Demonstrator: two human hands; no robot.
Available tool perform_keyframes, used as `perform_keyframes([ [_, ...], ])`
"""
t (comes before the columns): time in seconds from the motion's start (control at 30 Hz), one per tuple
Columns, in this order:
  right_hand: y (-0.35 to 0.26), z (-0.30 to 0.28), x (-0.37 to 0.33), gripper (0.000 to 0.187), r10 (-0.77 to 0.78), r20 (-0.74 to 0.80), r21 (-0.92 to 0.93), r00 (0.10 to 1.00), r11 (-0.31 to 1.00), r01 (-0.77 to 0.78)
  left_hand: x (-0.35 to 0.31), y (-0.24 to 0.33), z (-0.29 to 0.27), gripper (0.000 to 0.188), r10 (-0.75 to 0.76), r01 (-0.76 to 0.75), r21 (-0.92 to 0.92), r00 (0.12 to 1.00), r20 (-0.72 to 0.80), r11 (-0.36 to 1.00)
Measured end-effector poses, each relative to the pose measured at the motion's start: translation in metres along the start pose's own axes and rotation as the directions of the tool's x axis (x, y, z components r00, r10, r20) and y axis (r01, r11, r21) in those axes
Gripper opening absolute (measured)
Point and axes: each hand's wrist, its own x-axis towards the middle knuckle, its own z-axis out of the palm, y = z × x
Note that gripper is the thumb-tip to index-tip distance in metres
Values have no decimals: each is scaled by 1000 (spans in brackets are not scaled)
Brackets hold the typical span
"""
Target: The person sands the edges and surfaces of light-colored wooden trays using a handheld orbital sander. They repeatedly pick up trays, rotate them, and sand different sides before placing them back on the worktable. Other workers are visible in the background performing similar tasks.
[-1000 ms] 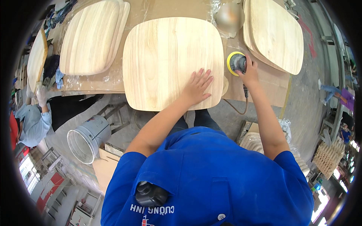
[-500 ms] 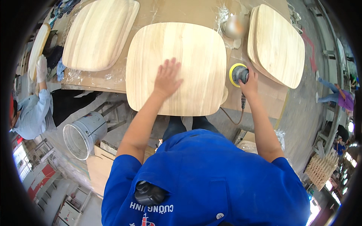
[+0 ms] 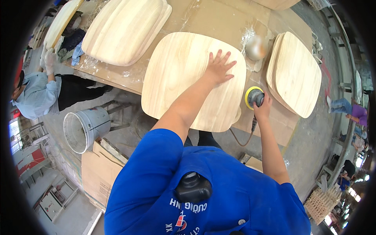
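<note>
A pale, rounded-square wooden panel point(image 3: 184, 82) lies flat on the workbench point(image 3: 211, 17) in front of me. My left hand point(image 3: 219, 67) rests palm down on its far right part, fingers spread. My right hand point(image 3: 263, 106) grips a round sander with a yellow pad point(image 3: 253, 97), which sits on the bench just off the panel's right edge. The sander's cord point(image 3: 244, 137) hangs down below the bench edge.
A stack of similar wooden panels point(image 3: 125, 29) lies at the back left and another stack point(image 3: 295, 72) at the right. A crumpled clear plastic lump point(image 3: 256, 47) sits between. A white bucket point(image 3: 84, 127) stands on the floor left. A person in a striped shirt point(image 3: 35, 94) works at the far left.
My left hand has slid from the panel's near right edge toward its far side and to the right. My right hand stays on the sander beside the panel.
</note>
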Motion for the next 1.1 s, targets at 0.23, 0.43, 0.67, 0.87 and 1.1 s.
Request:
perform_keyframes([
  [0.23, -9, -4, -3, 78, 67, 15, 60, 998, 996, -68, -56, -82, -12, 66, -268, 278, 26, 945, -187, 960],
  [0.43, -38, 2, -46, 73, -481, -71, -287, 874, 849, 444, -160, -130, -14, 66, -394, 434, 64, 861, -321, 898],
  [0.67, -38, 57, -117, 80, -127, 180, 96, 975, 989, 111, -273, -96, 3, 77, -387, 421, 80, 882, -268, 903],
  [0.87, -42, 71, -125, 97, -25, 228, 120, 973, 993, -3, -321, -100, 9, 82, -452, 472, -45, 806, -382, 880],
  [1.1, -75, 55, -123, 105, 218, 384, -9, 897, 973, -232, -315, -154, 5, 58, -767, 478, -867, 501, 402, -142],
])
